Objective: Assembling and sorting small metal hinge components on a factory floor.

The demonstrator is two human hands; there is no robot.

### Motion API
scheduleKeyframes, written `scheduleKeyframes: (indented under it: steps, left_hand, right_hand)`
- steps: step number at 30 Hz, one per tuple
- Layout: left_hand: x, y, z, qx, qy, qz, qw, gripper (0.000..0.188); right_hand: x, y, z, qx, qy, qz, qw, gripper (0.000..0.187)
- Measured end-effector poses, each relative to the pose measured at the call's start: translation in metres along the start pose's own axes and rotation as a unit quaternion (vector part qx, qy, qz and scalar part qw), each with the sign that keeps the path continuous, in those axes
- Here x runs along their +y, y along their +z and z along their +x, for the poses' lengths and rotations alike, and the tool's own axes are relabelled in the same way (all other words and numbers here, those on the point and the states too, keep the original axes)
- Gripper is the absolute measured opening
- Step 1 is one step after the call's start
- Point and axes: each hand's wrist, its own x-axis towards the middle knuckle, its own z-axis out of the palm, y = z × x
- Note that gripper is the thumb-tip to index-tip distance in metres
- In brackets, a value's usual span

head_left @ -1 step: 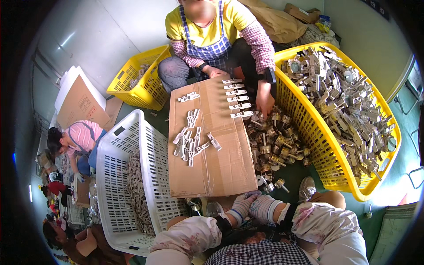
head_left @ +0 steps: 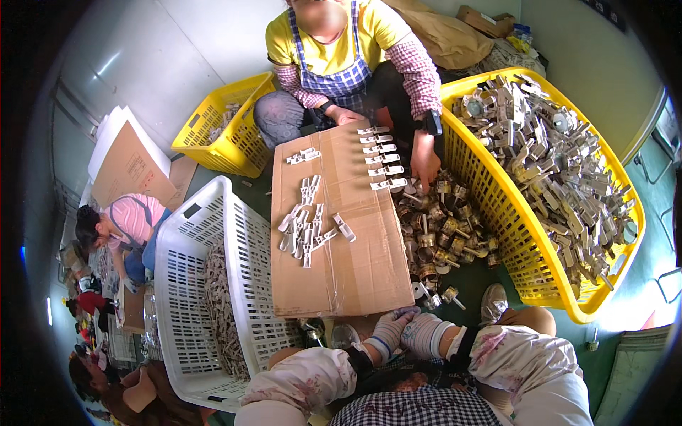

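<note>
In a striped glove, my left hand (head_left: 387, 335) meets my right hand (head_left: 425, 336), gloved alike, just off the near edge of a flat cardboard box (head_left: 362, 284). The fingers of both are closed and pressed together; anything between them is hidden. White clips (head_left: 307, 234) lie loosely on the left part of the cardboard, with several more white clips (head_left: 383, 158) in a row along its far right edge. To the right of the box is a floor pile of round metal fittings with stems (head_left: 444, 231). A co-worker's hand (head_left: 426, 163) reaches down to that pile.
On the right, a large yellow basket (head_left: 508, 263) is heaped with grey handled parts (head_left: 543, 177). A white basket (head_left: 192, 245) holding many small pieces stands on the left. Behind it is a smaller yellow basket (head_left: 227, 145). A person in yellow (head_left: 334, 64) sits opposite me.
</note>
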Motion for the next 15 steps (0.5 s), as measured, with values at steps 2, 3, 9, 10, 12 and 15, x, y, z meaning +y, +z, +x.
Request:
scheduleKeyframes:
  steps: [2, 3, 9, 10, 12, 15]
  left_hand:
    - [0.002, 0.002, -0.001, -0.006, -0.016, -0.007, 1.0, 0.021]
    - [0.002, 0.002, -0.001, -0.006, -0.015, -0.007, 1.0, 0.021]
    - [0.001, 0.001, 0.0, -0.012, -0.016, -0.018, 1.0, 0.022]
    - [-0.001, -0.001, 0.001, -0.015, -0.009, -0.014, 1.0, 0.022]
    - [-0.003, -0.002, 0.002, -0.017, -0.002, -0.011, 1.0, 0.022]
    - [-0.002, -0.002, 0.001, -0.016, -0.008, -0.011, 1.0, 0.021]
  right_hand:
    - [0.006, 0.012, 0.005, -0.005, 0.022, -0.006, 1.0, 0.034]
    - [0.007, 0.012, 0.003, -0.005, 0.022, -0.006, 1.0, 0.034]
    - [0.008, 0.013, 0.001, 0.1, -0.048, -0.001, 0.994, 0.016]
    - [0.005, 0.008, 0.002, 0.062, -0.032, 0.0, 0.998, 0.024]
    - [0.004, 0.006, 0.002, 0.023, -0.015, 0.0, 1.0, 0.034]
    - [0.006, 0.01, 0.003, 0.033, -0.014, 0.003, 0.999, 0.033]
